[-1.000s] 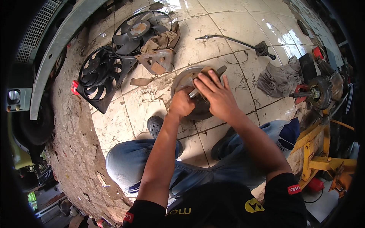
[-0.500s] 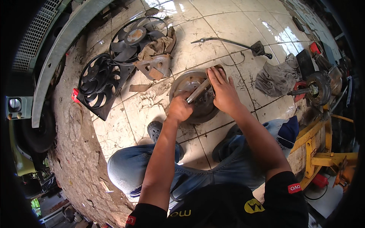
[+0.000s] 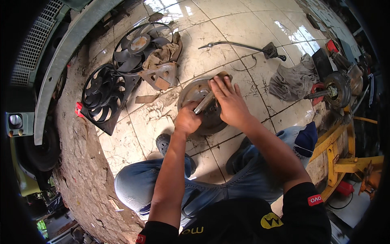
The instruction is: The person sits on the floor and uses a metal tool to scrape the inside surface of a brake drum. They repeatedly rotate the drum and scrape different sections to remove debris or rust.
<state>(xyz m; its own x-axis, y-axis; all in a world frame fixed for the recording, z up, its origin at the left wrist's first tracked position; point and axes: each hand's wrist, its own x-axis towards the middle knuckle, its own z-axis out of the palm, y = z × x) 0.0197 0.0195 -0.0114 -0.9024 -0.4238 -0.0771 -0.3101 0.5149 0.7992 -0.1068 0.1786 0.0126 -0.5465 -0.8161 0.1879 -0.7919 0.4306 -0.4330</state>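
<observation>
A round, rusty metal disc like a brake drum or wheel point(image 3: 191, 92) lies on the tiles between my feet. Above it, a narrow metal piece with a pale edge point(image 3: 204, 103) slants across, perhaps a brake shoe. My left hand point(image 3: 188, 119) is closed around its near end, thumb along the side. Stretched fingers of my right hand point(image 3: 228, 99) lie flat along the piece's far part. Something brown point(image 3: 223, 75) shows beyond those fingertips; I cannot tell whether it is part of the piece.
Two black radiator fans point(image 3: 97, 91) and a rag point(image 3: 160, 56) lie at the left. A gear lever with linkage rod point(image 3: 239, 44) is ahead. To the right are a grey cloth point(image 3: 290, 83), a hub with shaft point(image 3: 337, 89) and a yellow metal frame point(image 3: 333, 158).
My right hand has slid a little nearer along the metal piece, toward my left hand. My left hand keeps its grip. The whole view has shifted slightly.
</observation>
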